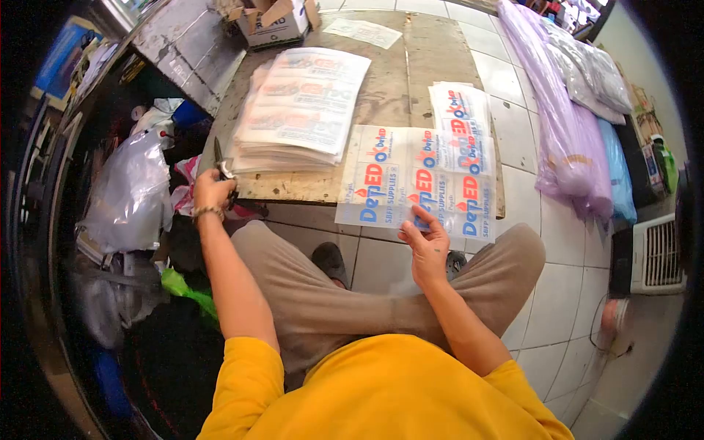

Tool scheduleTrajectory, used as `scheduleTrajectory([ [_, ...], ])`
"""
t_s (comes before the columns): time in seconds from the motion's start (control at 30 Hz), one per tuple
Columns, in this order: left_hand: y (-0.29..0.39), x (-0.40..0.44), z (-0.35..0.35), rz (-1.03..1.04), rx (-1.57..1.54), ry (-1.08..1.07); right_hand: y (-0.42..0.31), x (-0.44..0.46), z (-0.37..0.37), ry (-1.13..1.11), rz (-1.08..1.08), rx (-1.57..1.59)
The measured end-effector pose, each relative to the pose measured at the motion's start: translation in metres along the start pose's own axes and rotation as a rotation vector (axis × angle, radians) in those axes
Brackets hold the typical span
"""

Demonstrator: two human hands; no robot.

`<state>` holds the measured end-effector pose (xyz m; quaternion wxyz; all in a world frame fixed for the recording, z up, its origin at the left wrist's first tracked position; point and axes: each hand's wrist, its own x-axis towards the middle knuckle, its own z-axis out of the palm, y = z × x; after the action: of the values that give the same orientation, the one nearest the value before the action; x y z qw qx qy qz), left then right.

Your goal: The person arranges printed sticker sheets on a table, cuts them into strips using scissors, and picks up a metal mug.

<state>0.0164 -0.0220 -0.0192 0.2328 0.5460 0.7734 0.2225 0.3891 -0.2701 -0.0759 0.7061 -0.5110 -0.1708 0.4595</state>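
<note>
My left hand (213,192) is closed around a pair of scissors (219,155), its blades pointing away from me at the table's left edge. Between the thumb and fingers of my right hand (430,248) is the near edge of a clear plastic sheet (402,187) printed with blue and red lettering. That sheet lies partly over the table's front edge and overlaps a smaller printed pile (456,103). Left of it, a thick stack of similar printed sheets (312,99) rests on the wooden table (389,81).
An opened cardboard box (275,28) and a loose printed sheet (363,32) are at the table's far end. Clear plastic bags (128,194) crowd the left side. Long purple plastic-wrapped rolls (561,117) lie on the tiled floor (539,286) at right.
</note>
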Motion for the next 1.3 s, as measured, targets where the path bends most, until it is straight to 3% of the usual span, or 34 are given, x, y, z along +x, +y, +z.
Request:
scheduleTrajectory([
  [0.1,0.015,-0.053,-0.026,-0.083,-0.579,-0.176,-0.009,0.004,0.003,-0.020,-0.022,-0.057],
  [0.17,0.010,-0.086,-0.028,0.119,-0.688,-0.199,-0.016,0.004,0.006,-0.025,-0.036,-0.088],
  [0.23,0.041,-0.147,-0.020,0.155,-0.930,-0.203,-0.021,0.006,0.011,-0.034,-0.048,-0.115],
  [0.3,0.038,-0.188,-0.014,0.132,-1.059,-0.388,-0.022,0.011,0.015,-0.013,-0.076,-0.107],
  [0.37,0.039,-0.227,-0.005,0.128,-0.881,-0.646,-0.020,0.015,0.018,-0.001,-0.086,-0.083],
  [0.43,0.031,-0.266,0.016,0.074,-0.683,-0.736,-0.017,0.021,0.017,0.005,-0.082,-0.041],
  [0.5,0.029,-0.295,0.040,-0.068,-0.867,-0.930,-0.016,0.025,0.017,0.024,-0.108,-0.028],
  [0.6,0.028,-0.315,0.059,-0.076,-0.827,-1.054,-0.019,0.028,0.018,0.051,-0.122,-0.008],
  [0.7,0.030,-0.317,0.068,-0.175,-0.796,-1.095,-0.026,0.032,0.020,0.070,-0.132,0.014],
  [0.73,0.034,-0.314,0.068,-0.074,-0.724,-1.091,-0.026,0.034,0.020,0.074,-0.136,0.022],
  [1.03,0.059,-0.314,0.088,0.015,-0.844,-1.012,-0.023,0.031,0.019,0.057,-0.194,0.028],
  [1.3,0.068,-0.311,0.114,-0.006,-0.851,-0.978,-0.018,0.026,0.017,0.039,-0.199,-0.048],
])
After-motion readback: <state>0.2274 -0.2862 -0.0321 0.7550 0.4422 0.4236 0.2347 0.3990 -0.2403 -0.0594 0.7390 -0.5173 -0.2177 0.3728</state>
